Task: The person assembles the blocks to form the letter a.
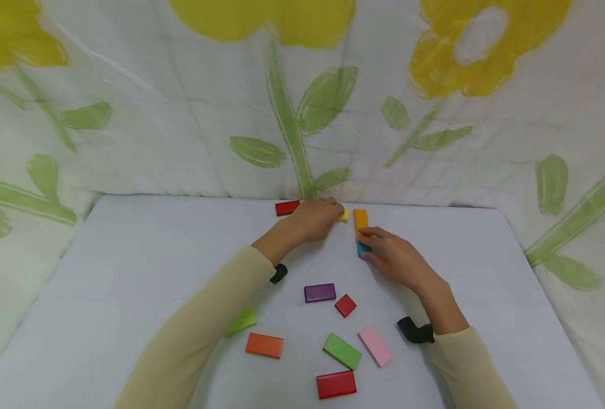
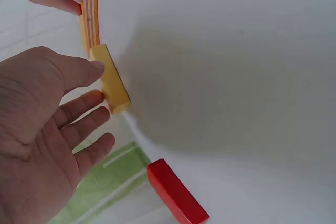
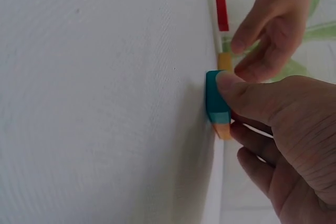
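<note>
At the far edge of the table, my left hand [image 1: 318, 218] is at a small yellow block [image 2: 111, 80]. Its thumb overlaps the block and the fingertips lie along the other side. My right hand [image 1: 396, 258] pinches a teal block [image 3: 216, 95], thumb on one face and fingers behind it. An orange block [image 1: 361, 220] with pale stripes lies end to end with the teal one, and the right fingertips overlap its near end. In the left wrist view the orange block's other end meets the yellow block. A red block [image 2: 177, 191] lies left of the yellow one.
Nearer on the white table [image 1: 144, 255] lie a purple block [image 1: 320, 293], a small red block [image 1: 345, 305], an orange-red block [image 1: 264, 345], a pink block [image 1: 376, 345], a green block [image 1: 342, 351], a larger red block [image 1: 336, 384] and a lime block [image 1: 242, 321]. A flowered curtain [image 1: 195, 136] hangs behind.
</note>
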`<state>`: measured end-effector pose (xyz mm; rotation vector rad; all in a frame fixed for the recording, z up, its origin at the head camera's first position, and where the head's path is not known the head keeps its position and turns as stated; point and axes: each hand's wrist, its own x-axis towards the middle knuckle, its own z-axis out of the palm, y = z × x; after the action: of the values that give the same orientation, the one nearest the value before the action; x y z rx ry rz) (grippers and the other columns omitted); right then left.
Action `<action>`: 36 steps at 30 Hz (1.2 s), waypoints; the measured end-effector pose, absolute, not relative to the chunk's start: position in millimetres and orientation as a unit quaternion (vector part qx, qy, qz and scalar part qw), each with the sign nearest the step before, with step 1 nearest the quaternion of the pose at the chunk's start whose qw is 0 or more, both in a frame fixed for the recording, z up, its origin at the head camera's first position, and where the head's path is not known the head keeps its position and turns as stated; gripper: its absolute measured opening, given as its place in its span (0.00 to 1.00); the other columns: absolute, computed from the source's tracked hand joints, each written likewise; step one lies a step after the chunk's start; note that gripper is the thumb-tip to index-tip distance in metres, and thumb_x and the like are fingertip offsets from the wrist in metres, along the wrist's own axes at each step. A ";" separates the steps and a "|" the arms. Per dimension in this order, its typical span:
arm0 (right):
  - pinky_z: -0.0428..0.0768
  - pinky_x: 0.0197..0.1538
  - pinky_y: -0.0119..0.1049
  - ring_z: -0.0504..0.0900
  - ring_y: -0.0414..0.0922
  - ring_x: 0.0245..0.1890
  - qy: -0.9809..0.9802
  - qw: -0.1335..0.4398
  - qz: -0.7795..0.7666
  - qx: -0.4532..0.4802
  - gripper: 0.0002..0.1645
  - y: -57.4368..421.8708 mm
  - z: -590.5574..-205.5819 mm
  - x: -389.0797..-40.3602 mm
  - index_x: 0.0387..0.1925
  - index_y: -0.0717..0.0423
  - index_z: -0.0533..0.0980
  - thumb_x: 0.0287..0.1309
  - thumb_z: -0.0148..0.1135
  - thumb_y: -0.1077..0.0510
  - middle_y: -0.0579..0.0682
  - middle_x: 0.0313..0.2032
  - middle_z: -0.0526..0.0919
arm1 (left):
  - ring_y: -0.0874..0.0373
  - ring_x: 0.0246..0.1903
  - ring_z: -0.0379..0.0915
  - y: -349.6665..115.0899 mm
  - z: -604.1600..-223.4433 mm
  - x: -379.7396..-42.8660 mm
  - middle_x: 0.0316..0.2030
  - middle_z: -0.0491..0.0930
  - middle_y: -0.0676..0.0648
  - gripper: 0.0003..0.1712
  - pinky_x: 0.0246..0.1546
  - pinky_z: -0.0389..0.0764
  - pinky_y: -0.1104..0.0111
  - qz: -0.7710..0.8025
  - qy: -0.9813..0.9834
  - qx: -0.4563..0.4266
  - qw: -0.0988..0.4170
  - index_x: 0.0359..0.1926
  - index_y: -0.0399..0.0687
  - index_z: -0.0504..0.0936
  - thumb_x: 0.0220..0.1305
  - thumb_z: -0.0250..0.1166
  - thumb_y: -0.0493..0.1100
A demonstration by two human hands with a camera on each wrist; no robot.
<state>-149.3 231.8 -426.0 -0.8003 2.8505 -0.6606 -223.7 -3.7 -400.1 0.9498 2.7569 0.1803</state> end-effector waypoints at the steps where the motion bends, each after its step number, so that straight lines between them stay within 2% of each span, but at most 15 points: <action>1: 0.80 0.68 0.58 0.81 0.61 0.67 0.938 0.053 -0.218 -0.266 0.27 230.5 -425.0 -150.0 0.67 0.62 0.79 0.70 0.69 0.58 0.62 0.69 0.80 | 0.50 0.63 0.79 -3.3 -399.8 -225.0 0.65 0.79 0.46 0.20 0.68 0.82 0.59 0.063 0.938 0.323 0.110 0.69 0.49 0.78 0.80 0.57 0.41; 4: 0.81 0.68 0.58 0.82 0.61 0.67 0.938 0.054 -0.216 -0.265 0.27 229.1 -423.7 -151.6 0.66 0.62 0.80 0.69 0.69 0.57 0.62 0.68 0.80 | 0.49 0.70 0.75 -2.6 -398.7 -227.9 0.70 0.76 0.46 0.22 0.73 0.77 0.57 0.073 0.935 0.326 0.116 0.72 0.49 0.76 0.81 0.56 0.41; 8: 0.81 0.68 0.59 0.81 0.62 0.67 0.937 0.065 -0.223 -0.261 0.27 230.1 -423.4 -151.0 0.66 0.62 0.79 0.70 0.69 0.56 0.62 0.69 0.79 | 0.49 0.73 0.72 -0.6 -398.2 -228.6 0.72 0.76 0.46 0.23 0.75 0.75 0.56 0.072 0.933 0.330 0.125 0.73 0.50 0.76 0.82 0.55 0.40; 13: 0.80 0.69 0.59 0.80 0.61 0.68 0.935 0.078 -0.234 -0.257 0.27 231.7 -424.3 -149.4 0.68 0.61 0.78 0.71 0.68 0.56 0.61 0.71 0.77 | 0.48 0.67 0.77 0.4 -401.5 -230.4 0.67 0.80 0.46 0.22 0.71 0.79 0.56 0.057 0.934 0.334 0.114 0.71 0.50 0.77 0.81 0.57 0.41; 19: 0.81 0.67 0.58 0.81 0.61 0.67 0.932 0.067 -0.232 -0.270 0.26 232.4 -427.9 -149.0 0.67 0.62 0.78 0.71 0.67 0.62 0.62 0.70 0.78 | 0.48 0.56 0.81 2.2 -405.1 -234.2 0.57 0.83 0.45 0.16 0.61 0.84 0.59 0.053 0.939 0.327 0.094 0.62 0.45 0.83 0.78 0.61 0.40; 36: 0.82 0.67 0.57 0.81 0.60 0.67 0.932 0.066 -0.219 -0.282 0.25 233.4 -426.3 -152.2 0.67 0.61 0.79 0.71 0.67 0.61 0.61 0.70 0.78 | 0.49 0.53 0.79 10.9 -410.0 -243.3 0.55 0.84 0.44 0.14 0.60 0.82 0.61 0.075 0.947 0.298 0.099 0.59 0.43 0.83 0.77 0.61 0.38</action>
<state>-152.2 233.4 -426.3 -0.8493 2.8111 -0.6613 -243.3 10.9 -410.0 0.8802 2.8008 0.2207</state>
